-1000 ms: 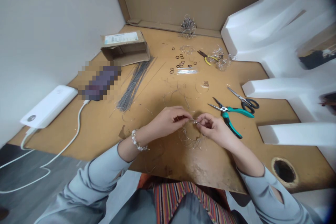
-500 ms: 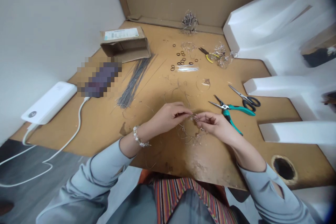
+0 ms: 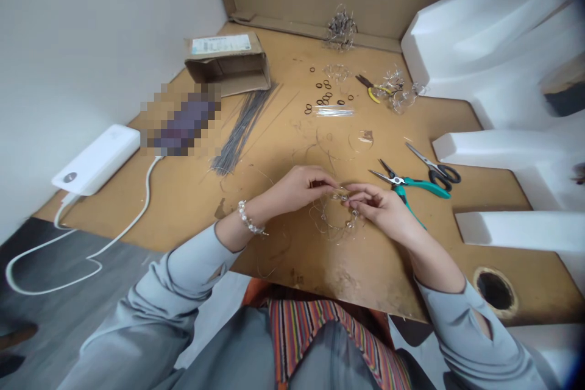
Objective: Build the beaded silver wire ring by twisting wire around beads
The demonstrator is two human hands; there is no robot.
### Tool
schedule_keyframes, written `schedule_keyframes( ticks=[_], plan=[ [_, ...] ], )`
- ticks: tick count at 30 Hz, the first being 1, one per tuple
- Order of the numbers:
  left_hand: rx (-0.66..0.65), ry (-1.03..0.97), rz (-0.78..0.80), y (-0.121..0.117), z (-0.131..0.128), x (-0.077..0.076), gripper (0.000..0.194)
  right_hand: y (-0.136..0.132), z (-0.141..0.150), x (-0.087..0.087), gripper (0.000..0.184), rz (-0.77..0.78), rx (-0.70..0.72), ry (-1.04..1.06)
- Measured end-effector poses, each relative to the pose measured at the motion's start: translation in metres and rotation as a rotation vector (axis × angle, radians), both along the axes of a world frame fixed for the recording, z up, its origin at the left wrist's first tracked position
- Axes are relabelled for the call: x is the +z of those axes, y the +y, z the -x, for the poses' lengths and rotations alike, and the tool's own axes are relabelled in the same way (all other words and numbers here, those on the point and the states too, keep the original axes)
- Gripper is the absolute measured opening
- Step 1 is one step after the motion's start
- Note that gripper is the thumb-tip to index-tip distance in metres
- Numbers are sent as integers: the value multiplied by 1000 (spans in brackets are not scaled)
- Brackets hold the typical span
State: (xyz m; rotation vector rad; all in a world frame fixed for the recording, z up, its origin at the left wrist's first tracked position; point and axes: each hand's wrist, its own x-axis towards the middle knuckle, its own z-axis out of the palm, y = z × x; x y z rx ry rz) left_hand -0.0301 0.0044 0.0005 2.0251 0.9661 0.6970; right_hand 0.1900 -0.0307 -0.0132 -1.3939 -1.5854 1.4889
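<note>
Both hands meet over the wooden board (image 3: 183, 213), holding a tangled loop of thin silver wire with small beads (image 3: 331, 219). My left hand (image 3: 297, 189) pinches the wire from the left, its fingers curled, and a beaded bracelet (image 3: 249, 218) circles that wrist. My right hand (image 3: 377, 207) pinches the same wire from the right, with its fingertips close to the left hand's. The rest of the loop hangs below them, touching or nearly touching the board. Just beyond my right hand lie teal-handled pliers (image 3: 411, 186).
Scissors (image 3: 434, 167), yellow-handled pliers (image 3: 372, 88), black rubber rings (image 3: 322, 94), wire clusters (image 3: 342, 29), grey wire rods (image 3: 242, 134), a cardboard box (image 3: 227, 61) and a white power bank (image 3: 95, 158) surround my hands. White foam (image 3: 503, 73) borders the right.
The whole scene has shifted slightly right and up as my head moved. Both hands still hold the wire, and their fingers have shifted only slightly.
</note>
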Motion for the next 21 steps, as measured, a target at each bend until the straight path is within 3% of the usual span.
schedule_keyframes(
  ticks=[4, 8, 13, 16, 21],
  plan=[
    [1, -48, 64, -1, 0, 2, 15, 0, 0, 1, 39, 13, -11, -34],
    [11, -46, 33, -4, -2, 6, 15, -1, 0, 0, 43, -10, -54, -17],
    [87, -84, -47, -7, -1, 5, 21, -2, 3, 8, 50, -148, -264, 18],
    [90, -50, -214, -9, -1, 4, 18, -3, 4, 10, 51, -197, -362, 42],
    [67, 180, -611, -15, -4, 4, 23, -4, 5, 8, 40, -209, -385, 89]
  ],
)
